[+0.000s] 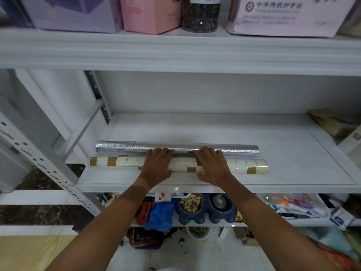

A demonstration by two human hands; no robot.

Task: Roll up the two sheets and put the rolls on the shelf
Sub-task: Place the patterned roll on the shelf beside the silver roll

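Two rolls lie side by side on the white middle shelf (273, 153). The silver foil roll (127, 147) is the farther one, and the cream roll with brown squares (121, 161) is nearer the shelf's front edge. My left hand (156, 165) rests palm down over the middle of the cream roll, fingers reaching to the silver roll. My right hand (212, 163) lies the same way just to the right, its thumb on the shelf in front of the roll. Both hands cover the rolls' middle parts.
The upper shelf holds a pink box (150, 14), a dark jar (199, 14) and a printed box (283, 16). A cardboard box (332, 122) sits at the middle shelf's right back. Below are a blue double pet bowl (205, 208), a blue bag (160, 216) and clutter.
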